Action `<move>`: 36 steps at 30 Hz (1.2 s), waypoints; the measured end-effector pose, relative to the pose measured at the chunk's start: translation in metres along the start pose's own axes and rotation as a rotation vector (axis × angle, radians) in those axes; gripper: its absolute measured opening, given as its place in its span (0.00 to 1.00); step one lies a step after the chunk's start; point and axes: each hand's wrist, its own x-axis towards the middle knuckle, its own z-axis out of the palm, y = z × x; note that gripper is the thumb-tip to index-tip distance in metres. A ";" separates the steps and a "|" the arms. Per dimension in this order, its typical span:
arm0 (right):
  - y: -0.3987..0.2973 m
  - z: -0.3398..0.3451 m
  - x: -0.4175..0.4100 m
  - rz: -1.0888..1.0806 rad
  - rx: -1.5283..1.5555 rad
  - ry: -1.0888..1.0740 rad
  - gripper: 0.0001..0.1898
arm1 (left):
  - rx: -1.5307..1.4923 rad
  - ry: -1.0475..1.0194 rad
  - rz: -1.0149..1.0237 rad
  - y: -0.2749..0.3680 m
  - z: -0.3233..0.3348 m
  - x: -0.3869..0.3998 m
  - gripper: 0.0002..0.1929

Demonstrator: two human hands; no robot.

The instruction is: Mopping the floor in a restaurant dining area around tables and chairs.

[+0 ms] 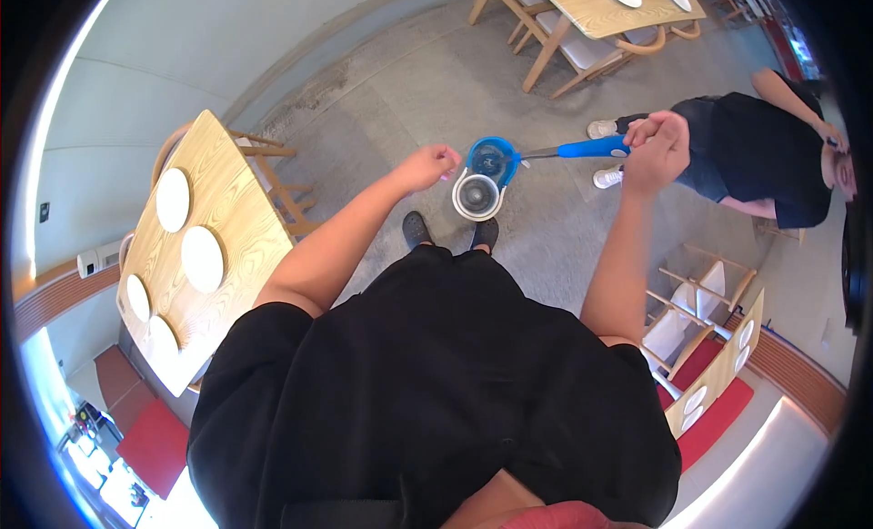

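Note:
My right hand (656, 150) grips the end of a blue mop handle (592, 147). Its grey metal shaft (540, 154) slants down to a blue mop bucket (510, 148) on the floor in front of my feet. Water shows in the bucket's far part, and I cannot make out the mop head. A round spin basket (477, 196) with a white rim fills the near part. To the left of the bucket hovers my left hand (431, 168), fingers loosely bent, with nothing visible in it.
A wooden table (235, 208) with several white plates (202, 259) stands at my left, a chair (273, 181) beyond it. Another table (593, 14) with chairs is ahead. On the right are a person in dark clothes (750, 157), stacked-looking chairs (682, 311) and a red bench (723, 416).

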 end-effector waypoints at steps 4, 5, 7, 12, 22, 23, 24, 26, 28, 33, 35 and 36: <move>-0.044 -0.005 0.004 -0.074 -0.049 -0.127 0.20 | 0.026 0.001 0.177 0.050 0.011 0.012 0.15; -0.050 -0.006 -0.001 -0.100 -0.051 -0.147 0.20 | 0.040 -0.011 0.257 0.070 0.020 0.010 0.15; -0.064 -0.003 -0.002 -0.124 -0.050 -0.141 0.20 | 0.163 -0.016 0.443 0.116 0.039 0.003 0.18; -0.076 0.003 -0.010 -0.217 -0.034 -0.202 0.21 | 0.356 -0.019 1.016 0.197 0.099 -0.007 0.27; -0.126 -0.019 -0.002 -0.346 0.054 -0.380 0.28 | -0.140 0.456 0.957 0.235 0.187 -0.025 0.16; -0.133 -0.025 -0.003 -0.475 0.096 -0.347 0.32 | -0.133 0.448 0.950 0.237 0.188 -0.029 0.16; -0.136 -0.037 -0.005 -0.470 0.038 -0.375 0.37 | -0.180 0.456 1.005 0.241 0.185 -0.034 0.14; -0.127 -0.074 -0.007 -0.436 0.044 -0.365 0.35 | -0.224 0.448 1.061 0.256 0.183 -0.044 0.13; -0.115 -0.110 -0.016 -0.397 0.054 -0.365 0.34 | -0.152 0.531 1.110 0.275 0.185 -0.071 0.10; -0.080 -0.193 -0.037 0.061 0.040 -0.269 0.21 | -0.232 0.483 1.042 0.283 0.196 -0.115 0.08; -0.069 -0.217 -0.043 0.100 0.023 -0.272 0.20 | -0.228 0.554 1.113 0.277 0.207 -0.120 0.09; -0.065 -0.225 -0.045 0.138 0.006 -0.271 0.19 | -0.229 0.595 1.145 0.267 0.211 -0.115 0.07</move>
